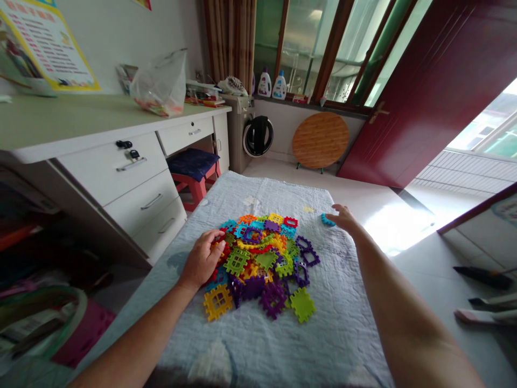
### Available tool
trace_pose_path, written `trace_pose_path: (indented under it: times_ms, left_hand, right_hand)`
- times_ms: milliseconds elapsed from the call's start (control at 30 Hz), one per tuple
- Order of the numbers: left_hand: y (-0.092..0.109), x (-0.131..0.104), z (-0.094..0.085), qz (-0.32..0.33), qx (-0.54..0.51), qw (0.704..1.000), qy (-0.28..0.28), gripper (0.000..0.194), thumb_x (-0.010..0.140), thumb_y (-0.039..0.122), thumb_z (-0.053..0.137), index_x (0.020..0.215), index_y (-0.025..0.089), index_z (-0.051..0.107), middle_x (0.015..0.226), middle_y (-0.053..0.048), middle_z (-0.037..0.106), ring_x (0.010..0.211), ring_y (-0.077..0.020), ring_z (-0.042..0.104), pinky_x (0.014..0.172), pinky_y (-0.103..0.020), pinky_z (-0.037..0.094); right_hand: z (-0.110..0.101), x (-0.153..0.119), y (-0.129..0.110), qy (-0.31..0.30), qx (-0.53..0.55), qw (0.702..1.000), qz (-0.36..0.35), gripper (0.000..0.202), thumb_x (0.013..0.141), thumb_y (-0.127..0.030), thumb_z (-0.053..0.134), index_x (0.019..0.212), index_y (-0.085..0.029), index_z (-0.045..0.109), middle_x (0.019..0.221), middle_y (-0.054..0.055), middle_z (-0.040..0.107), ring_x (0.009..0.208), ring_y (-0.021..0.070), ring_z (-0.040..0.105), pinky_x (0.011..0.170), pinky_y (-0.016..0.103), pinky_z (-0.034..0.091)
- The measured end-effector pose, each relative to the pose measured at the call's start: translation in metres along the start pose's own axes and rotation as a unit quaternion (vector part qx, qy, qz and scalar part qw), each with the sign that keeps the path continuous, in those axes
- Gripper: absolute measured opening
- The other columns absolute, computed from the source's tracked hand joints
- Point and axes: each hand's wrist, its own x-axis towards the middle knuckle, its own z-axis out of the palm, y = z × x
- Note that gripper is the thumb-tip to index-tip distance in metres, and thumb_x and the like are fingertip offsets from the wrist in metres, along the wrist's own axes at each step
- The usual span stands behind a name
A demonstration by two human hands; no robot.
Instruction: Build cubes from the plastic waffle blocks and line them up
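A heap of colourful plastic interlocking building pieces (266, 261) with notched edges lies on the cloth-covered surface. My left hand (203, 258) rests at the heap's left side, fingers stretched out beside some red pieces; its fingertips partly cover them. Away to the right, my right hand (343, 217) has its fingers apart just beside a single blue piece (328, 220); whether they touch it I cannot tell. Nearest to me in the heap are a yellow window piece (218, 303), a purple piece (273, 299) and a solid green piece (302, 305).
A pale patterned cloth (335, 323) covers the surface. To the left stand a white desk (133, 172) with drawers and a stool (196, 164). Farther back are a washing machine (240, 129), a round wooden tabletop (321, 139) and a red door (412, 97).
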Motion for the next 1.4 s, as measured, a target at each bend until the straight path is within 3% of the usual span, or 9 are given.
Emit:
trace_pose_path:
  times_ms: [100,267,400,700,833,967,1233,1400]
  left_hand:
    - [0.001,0.000,0.000,-0.001,-0.004,1.000,-0.001,0.033,0.089,0.040,0.045,0.109,0.018,0.058,0.115,-0.009,0.061,0.112,-0.0242,0.056,0.103,-0.042,0.043]
    - [0.003,0.000,-0.001,-0.003,-0.005,1.000,-0.003,0.032,0.089,0.040,0.045,0.108,0.018,0.058,0.114,-0.009,0.061,0.112,-0.0245,0.056,0.104,-0.043,0.042]
    - [0.004,0.000,-0.002,-0.002,-0.008,1.000,-0.001,0.031,0.089,0.039,0.044,0.107,0.019,0.059,0.114,-0.009,0.062,0.112,-0.0241,0.057,0.103,-0.042,0.043]
    - [0.005,-0.001,-0.001,0.008,-0.005,1.000,0.001,0.030,0.089,0.038,0.045,0.108,0.018,0.058,0.113,-0.009,0.061,0.111,-0.0235,0.056,0.102,-0.042,0.043]
    - [0.006,-0.001,-0.001,0.003,-0.003,1.000,-0.004,0.031,0.089,0.038,0.044,0.108,0.018,0.058,0.113,-0.010,0.061,0.111,-0.0237,0.056,0.103,-0.042,0.043]
    - [0.006,-0.001,-0.002,0.001,-0.003,1.000,-0.003,0.030,0.089,0.038,0.044,0.108,0.019,0.058,0.114,-0.009,0.061,0.111,-0.0238,0.056,0.103,-0.042,0.043]
    - [0.005,0.000,-0.002,0.001,-0.003,1.000,-0.002,0.030,0.089,0.037,0.045,0.108,0.019,0.058,0.114,-0.009,0.061,0.111,-0.0236,0.057,0.102,-0.042,0.044]
    - [0.006,0.000,-0.002,0.000,-0.003,1.000,0.000,0.030,0.088,0.037,0.045,0.108,0.019,0.059,0.114,-0.009,0.061,0.111,-0.0238,0.057,0.102,-0.042,0.044]
  right_hand:
    - [0.015,-0.013,-0.025,0.018,-0.002,1.000,-0.026,0.045,0.071,-0.042,0.066,0.112,-0.022,0.063,0.111,0.011,0.059,0.102,0.0289,0.056,0.095,0.048,0.041]
    - [0.042,-0.039,-0.084,-0.072,0.072,0.978,-0.180,0.036,0.080,-0.042,0.062,0.110,-0.023,0.065,0.114,0.010,0.062,0.104,0.0246,0.058,0.093,0.039,0.044]
    - [0.059,-0.051,-0.109,-0.078,0.050,0.974,-0.207,0.031,0.082,-0.034,0.062,0.109,-0.021,0.067,0.112,0.010,0.065,0.105,0.0248,0.058,0.093,0.039,0.043]
    - [0.065,-0.065,-0.106,-0.095,0.050,0.978,-0.180,0.034,0.076,-0.030,0.065,0.107,-0.015,0.067,0.100,0.011,0.071,0.088,0.0218,0.064,0.081,0.032,0.047]
    - [0.060,-0.069,-0.110,-0.084,0.086,0.979,-0.163,0.023,0.081,-0.033,0.058,0.092,-0.018,0.070,0.086,0.007,0.073,0.079,0.0199,0.065,0.073,0.029,0.046]
    - [0.055,-0.068,-0.107,-0.043,0.142,0.978,-0.143,0.026,0.085,-0.033,0.047,0.079,-0.018,0.068,0.072,0.004,0.070,0.069,0.0174,0.063,0.066,0.026,0.045]
    - [0.050,-0.065,-0.100,0.003,0.219,0.972,-0.083,0.030,0.084,-0.039,0.044,0.073,-0.019,0.062,0.060,0.003,0.065,0.055,0.0146,0.057,0.054,0.024,0.043]
    - [0.052,-0.065,-0.097,-0.030,0.234,0.968,-0.082,0.026,0.082,-0.038,0.045,0.073,-0.018,0.061,0.055,0.000,0.059,0.048,0.0127,0.051,0.049,0.023,0.040]
